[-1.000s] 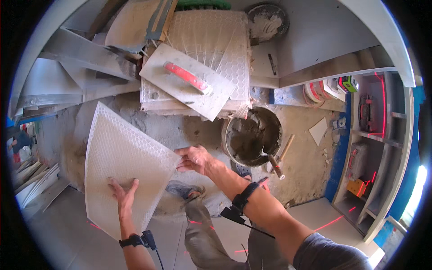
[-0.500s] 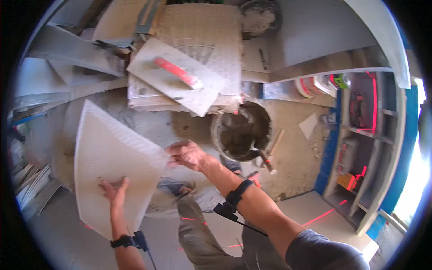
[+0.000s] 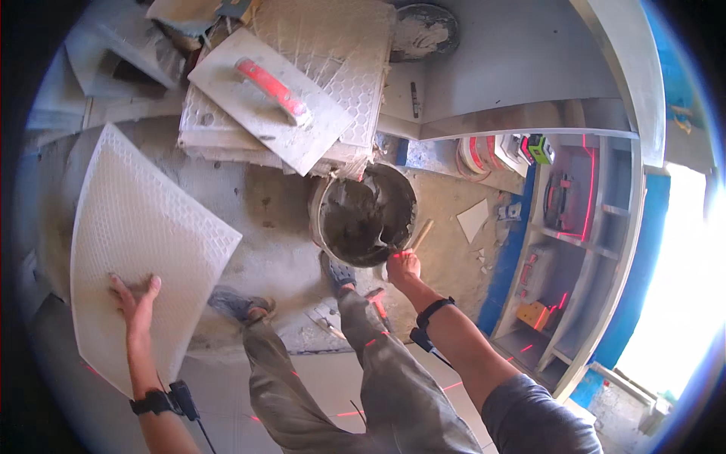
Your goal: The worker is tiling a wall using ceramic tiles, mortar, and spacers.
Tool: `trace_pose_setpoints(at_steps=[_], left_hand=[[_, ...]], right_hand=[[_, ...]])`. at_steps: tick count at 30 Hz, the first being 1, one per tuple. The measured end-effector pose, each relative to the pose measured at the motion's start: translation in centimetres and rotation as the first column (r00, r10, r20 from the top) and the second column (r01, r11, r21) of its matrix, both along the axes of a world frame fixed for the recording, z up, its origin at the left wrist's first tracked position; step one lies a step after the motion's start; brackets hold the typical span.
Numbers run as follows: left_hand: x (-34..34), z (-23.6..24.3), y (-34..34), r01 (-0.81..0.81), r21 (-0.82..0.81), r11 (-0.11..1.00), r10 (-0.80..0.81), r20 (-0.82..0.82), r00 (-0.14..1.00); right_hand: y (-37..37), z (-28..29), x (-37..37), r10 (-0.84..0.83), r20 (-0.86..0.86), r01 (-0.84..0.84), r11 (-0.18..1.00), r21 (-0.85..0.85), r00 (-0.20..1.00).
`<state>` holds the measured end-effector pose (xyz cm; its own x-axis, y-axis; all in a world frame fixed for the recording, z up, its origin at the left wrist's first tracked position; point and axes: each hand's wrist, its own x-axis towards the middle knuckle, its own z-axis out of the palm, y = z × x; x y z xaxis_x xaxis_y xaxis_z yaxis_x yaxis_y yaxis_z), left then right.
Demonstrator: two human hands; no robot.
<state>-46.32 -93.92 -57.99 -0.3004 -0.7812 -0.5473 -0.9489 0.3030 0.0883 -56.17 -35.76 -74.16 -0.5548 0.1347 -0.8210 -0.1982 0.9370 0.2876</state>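
Observation:
On the left a large pale tile (image 3: 178, 219) stands tilted, its honeycomb-patterned back facing up. My left hand (image 3: 136, 303) rests on that back with its fingers spread, closed round nothing. In the middle stands a round bucket (image 3: 318, 227) holding grey mortar (image 3: 352, 208). At its near right rim my right hand (image 3: 404, 266) is closed round the handle of a trowel (image 3: 380, 240); the handle is hidden in my fist, and the trowel's blade lies mostly in the mortar.
A stack of tiles (image 3: 355, 106) stands behind the bucket, with a red-handled float (image 3: 272, 91) on top. Shelves (image 3: 582, 250) with a laser level (image 3: 538, 149) stand right. A red-handled hammer (image 3: 378, 303) lies near my feet. Beside the bucket lies a wooden stick (image 3: 423, 234).
My right hand has left the tile's right corner, moved right, and closed on the trowel handle at the bucket. My left hand stays spread on the tile. The whole view has shifted.

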Motion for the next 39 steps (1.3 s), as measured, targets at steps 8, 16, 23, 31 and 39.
trace_pose_setpoints(at_steps=[8, 16, 23, 31, 39], left_hand=[[2.0, -0.6, -1.6, 0.063, -0.115, 0.991, -0.065, -0.013, 0.998], [1.7, -0.5, -1.2, 0.063, -0.1, 0.993, -0.058, 0.053, 0.997], [1.6, 0.8, -1.2, 0.001, -0.054, 0.999, 0.005, 0.107, 0.994], [0.9, 0.0, -0.7, 0.034, -0.035, 0.999, -0.03, 0.109, 0.994], [2.0, -0.4, -1.2, 0.028, -0.014, 1.0, -0.026, 0.134, 0.991]], right_hand=[[1.7, 13.2, -7.1, 0.17, 0.22, -0.118, 0.966, -0.232, 0.961], [-4.0, 18.1, -12.3, 0.426, 0.039, -0.419, 0.901, -0.112, 0.904], [-3.2, 12.8, -13.9, 0.394, 0.266, -0.389, 0.918, -0.074, 0.88], [-1.5, 12.7, -7.3, 0.161, 0.174, -0.12, 0.966, -0.228, 0.971], [-3.2, 9.6, -10.8, 0.646, -0.3, -0.668, 0.744, 0.039, 0.702]])
